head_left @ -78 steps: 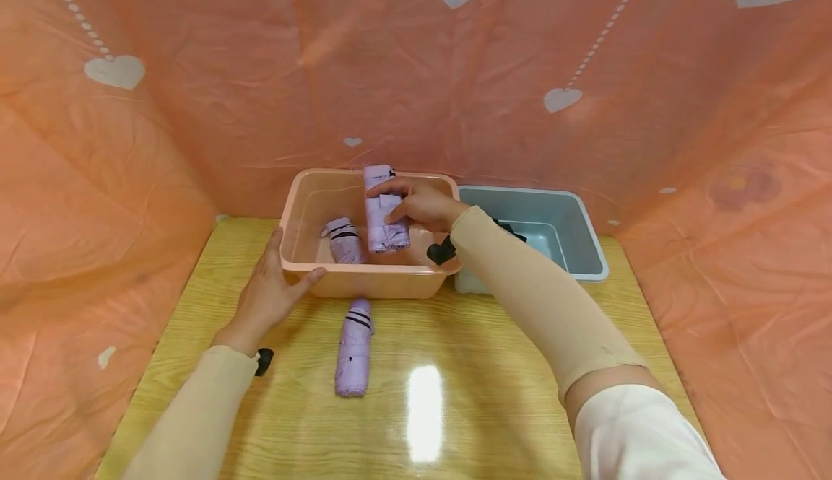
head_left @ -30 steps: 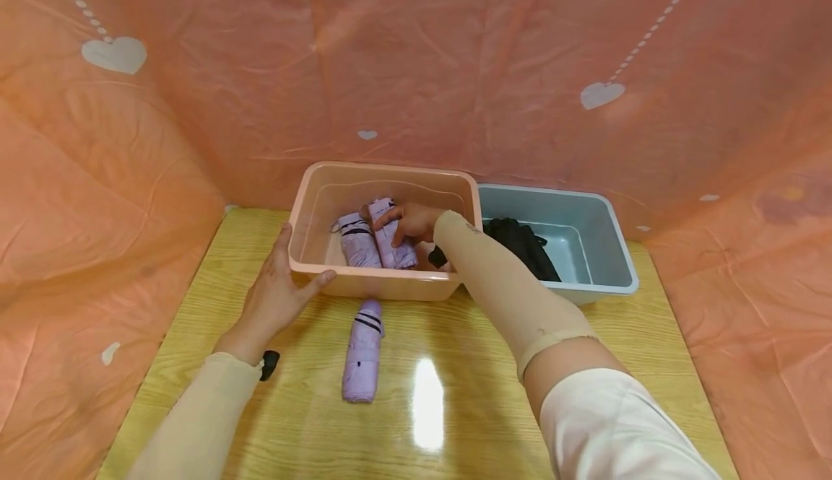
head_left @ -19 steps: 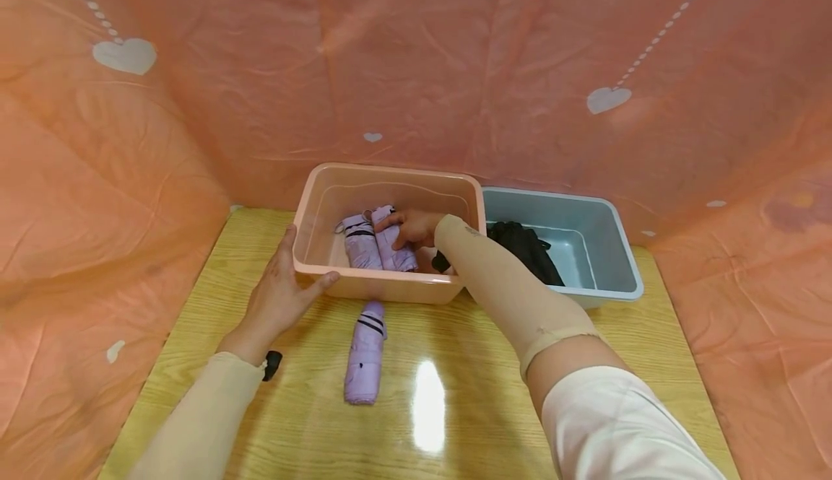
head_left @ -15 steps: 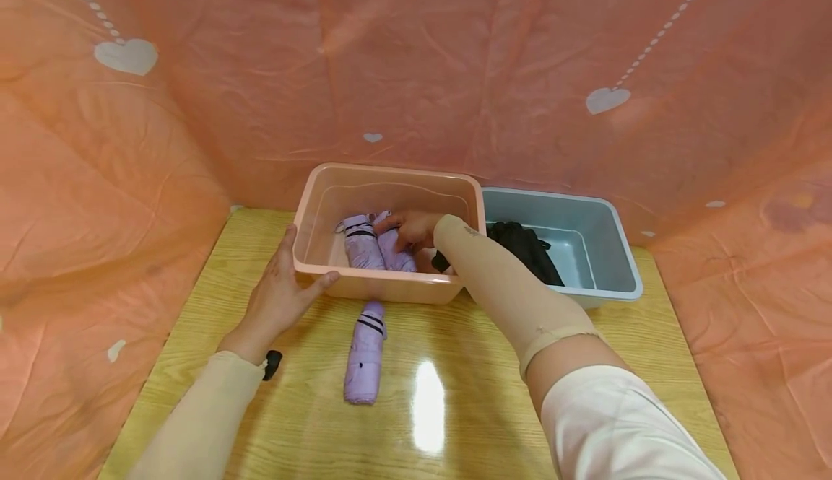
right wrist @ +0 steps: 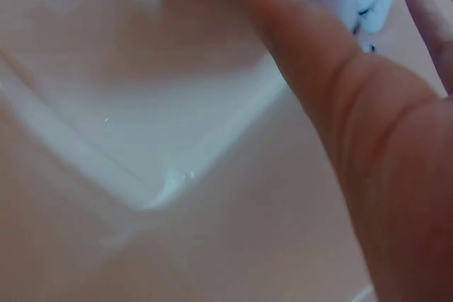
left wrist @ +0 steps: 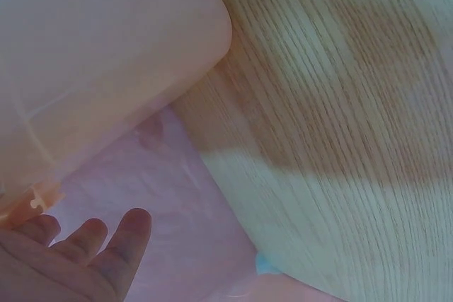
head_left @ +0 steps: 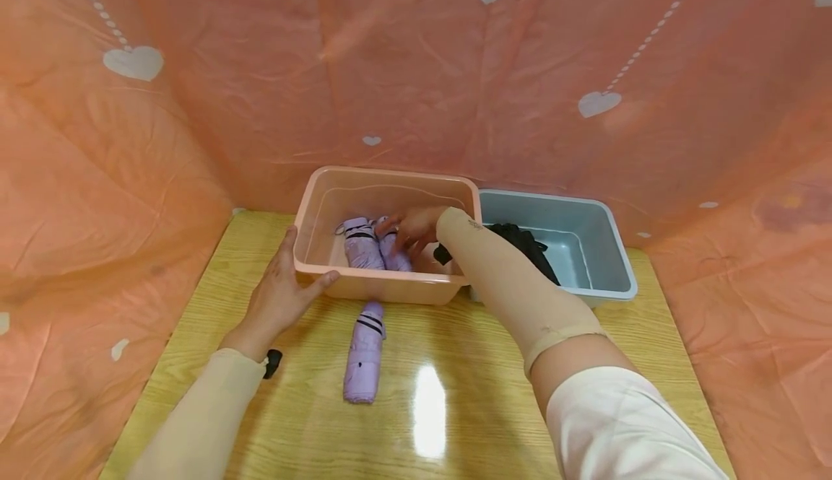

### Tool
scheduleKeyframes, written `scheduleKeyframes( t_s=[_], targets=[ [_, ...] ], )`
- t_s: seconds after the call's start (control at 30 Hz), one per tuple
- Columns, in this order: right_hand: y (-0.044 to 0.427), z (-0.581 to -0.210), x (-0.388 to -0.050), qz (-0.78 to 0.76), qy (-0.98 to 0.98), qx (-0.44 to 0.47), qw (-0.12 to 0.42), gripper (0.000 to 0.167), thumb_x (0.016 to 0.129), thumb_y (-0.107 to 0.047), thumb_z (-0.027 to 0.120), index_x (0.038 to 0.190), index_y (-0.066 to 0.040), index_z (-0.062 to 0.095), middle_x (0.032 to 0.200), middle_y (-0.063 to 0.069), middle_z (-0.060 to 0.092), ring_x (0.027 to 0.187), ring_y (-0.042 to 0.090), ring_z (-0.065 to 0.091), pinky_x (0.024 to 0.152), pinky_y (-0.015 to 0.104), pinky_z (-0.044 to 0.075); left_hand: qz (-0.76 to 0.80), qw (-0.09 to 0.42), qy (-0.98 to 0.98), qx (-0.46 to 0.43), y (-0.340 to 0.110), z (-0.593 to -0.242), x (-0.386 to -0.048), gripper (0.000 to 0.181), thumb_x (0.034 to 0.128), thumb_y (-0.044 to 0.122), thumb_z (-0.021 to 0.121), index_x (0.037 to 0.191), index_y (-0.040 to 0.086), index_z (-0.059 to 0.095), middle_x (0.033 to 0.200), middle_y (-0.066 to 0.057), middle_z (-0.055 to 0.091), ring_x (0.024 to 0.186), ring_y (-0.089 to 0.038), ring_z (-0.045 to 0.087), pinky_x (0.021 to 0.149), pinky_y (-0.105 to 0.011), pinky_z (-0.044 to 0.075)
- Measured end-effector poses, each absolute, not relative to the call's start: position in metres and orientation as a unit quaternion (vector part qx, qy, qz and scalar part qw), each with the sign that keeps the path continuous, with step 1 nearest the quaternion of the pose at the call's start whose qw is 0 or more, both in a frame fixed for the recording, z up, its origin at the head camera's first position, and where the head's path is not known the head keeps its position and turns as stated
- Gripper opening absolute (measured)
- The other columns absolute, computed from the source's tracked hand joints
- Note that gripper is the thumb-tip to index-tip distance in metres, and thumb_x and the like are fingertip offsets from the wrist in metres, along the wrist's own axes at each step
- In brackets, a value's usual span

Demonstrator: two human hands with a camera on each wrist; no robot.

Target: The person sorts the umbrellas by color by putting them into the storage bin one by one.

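Note:
Two lilac folded umbrellas lie side by side in the peach plastic bin [head_left: 383, 289]: the left umbrella [head_left: 361, 249] and the right umbrella [head_left: 393, 258]. Over the right one hovers my right hand [head_left: 419, 226], its fingers loosely spread and blurred; in the right wrist view the thumb [right wrist: 333, 83] is stretched out and apart from the other fingers. My left hand [head_left: 276, 296] rests at the bin's front left corner, thumb along the front rim and straight fingers along the left side. A third lilac umbrella [head_left: 363, 357] lies on the table before the bin.
Against the peach bin's right side stands a grey-blue bin [head_left: 607, 278] with a black bundle [head_left: 520, 242] inside, partly hidden by my right forearm. Both sit on a wood-grain table [head_left: 494, 393]. An orange curtain with hearts [head_left: 416, 68] hangs behind and at both sides.
My right hand has lowered an umbrella into the peach bin, laid it beside the other one, and loosened its fingers from it. The left hand has stayed at the bin's corner.

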State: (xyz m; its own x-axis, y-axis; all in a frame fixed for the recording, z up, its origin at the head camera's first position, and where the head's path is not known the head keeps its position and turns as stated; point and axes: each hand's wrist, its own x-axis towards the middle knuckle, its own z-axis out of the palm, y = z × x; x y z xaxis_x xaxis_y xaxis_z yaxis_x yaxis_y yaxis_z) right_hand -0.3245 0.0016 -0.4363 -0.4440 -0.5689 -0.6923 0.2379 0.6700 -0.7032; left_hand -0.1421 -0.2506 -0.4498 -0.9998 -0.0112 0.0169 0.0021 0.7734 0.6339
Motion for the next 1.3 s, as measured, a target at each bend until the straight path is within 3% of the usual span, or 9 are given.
scheduleKeyframes(
  t_s=[0.17, 0.27, 0.4, 0.6, 0.8, 1.07, 1.3],
  targets=[
    [0.007, -0.429, -0.328, -0.411, 0.739, -0.086, 0.526, 0.055, 0.101, -0.004, 0.053, 0.154, -0.014, 0.041, 0.15, 0.011, 0.038, 0.11, 0.032, 0.049, 0.094, 0.05, 0.046, -0.337, 0.003, -0.942, 0.002, -0.252, -0.451, -0.149, 0.116, 0.0855, 0.07, 0.061, 0.161, 0.017, -0.008, 0.163, -0.022, 0.01, 0.144, -0.048, 0.022, 0.107, -0.068, 0.026],
    [0.01, -0.426, -0.33, -0.422, 0.735, -0.074, 0.526, 0.053, 0.103, -0.007, 0.051, 0.154, -0.012, 0.04, 0.157, 0.009, 0.032, 0.129, 0.039, 0.04, 0.104, 0.057, 0.038, -0.333, 0.001, -0.943, 0.0, -0.254, -0.453, -0.154, 0.116, 0.0853, 0.071, 0.061, 0.16, 0.018, -0.009, 0.163, -0.022, 0.01, 0.143, -0.048, 0.022, 0.107, -0.067, 0.026],
    [0.016, -0.421, -0.334, -0.431, 0.736, -0.077, 0.517, 0.049, 0.104, -0.01, 0.05, 0.152, -0.012, 0.042, 0.158, 0.009, 0.032, 0.14, 0.043, 0.032, 0.106, 0.057, 0.037, -0.329, -0.003, -0.944, 0.0, -0.255, -0.455, -0.16, 0.116, 0.085, 0.073, 0.059, 0.16, 0.019, -0.01, 0.163, -0.022, 0.01, 0.143, -0.049, 0.022, 0.106, -0.068, 0.026],
    [0.024, -0.403, -0.337, -0.453, 0.73, -0.116, 0.499, 0.047, 0.106, -0.015, 0.049, 0.152, -0.014, 0.042, 0.159, 0.01, 0.032, 0.142, 0.041, 0.031, 0.103, 0.052, 0.043, -0.323, -0.013, -0.946, -0.001, -0.26, -0.458, -0.168, 0.116, 0.0851, 0.075, 0.057, 0.159, 0.021, -0.014, 0.163, -0.023, 0.009, 0.142, -0.051, 0.023, 0.105, -0.069, 0.027],
    [0.034, -0.361, -0.325, -0.469, 0.73, -0.172, 0.466, 0.048, 0.104, -0.012, 0.051, 0.152, -0.018, 0.044, 0.156, 0.008, 0.036, 0.141, 0.033, 0.037, 0.1, 0.049, 0.046, -0.329, -0.011, -0.944, 0.0, -0.267, -0.456, -0.176, 0.116, 0.0852, 0.075, 0.056, 0.159, 0.022, -0.016, 0.162, -0.027, 0.009, 0.139, -0.055, 0.025, 0.103, -0.072, 0.027],
    [0.057, -0.327, -0.281, -0.52, 0.689, -0.239, 0.444, 0.048, 0.101, -0.012, 0.058, 0.148, -0.016, 0.049, 0.15, 0.003, 0.045, 0.135, 0.023, 0.045, 0.098, 0.05, 0.048, -0.328, -0.011, -0.945, 0.006, -0.273, -0.455, -0.179, 0.116, 0.0854, 0.075, 0.056, 0.159, 0.02, -0.015, 0.16, -0.03, 0.012, 0.137, -0.056, 0.028, 0.101, -0.072, 0.029],
    [0.074, -0.335, -0.233, -0.528, 0.674, -0.286, 0.43, 0.045, 0.101, -0.012, 0.059, 0.145, -0.015, 0.052, 0.148, 0.002, 0.046, 0.134, 0.025, 0.048, 0.097, 0.047, 0.049, -0.334, -0.003, -0.942, 0.001, -0.273, -0.456, -0.18, 0.115, 0.0868, 0.072, 0.057, 0.159, 0.018, -0.014, 0.16, -0.031, 0.013, 0.137, -0.056, 0.028, 0.102, -0.072, 0.028]
  ],
)
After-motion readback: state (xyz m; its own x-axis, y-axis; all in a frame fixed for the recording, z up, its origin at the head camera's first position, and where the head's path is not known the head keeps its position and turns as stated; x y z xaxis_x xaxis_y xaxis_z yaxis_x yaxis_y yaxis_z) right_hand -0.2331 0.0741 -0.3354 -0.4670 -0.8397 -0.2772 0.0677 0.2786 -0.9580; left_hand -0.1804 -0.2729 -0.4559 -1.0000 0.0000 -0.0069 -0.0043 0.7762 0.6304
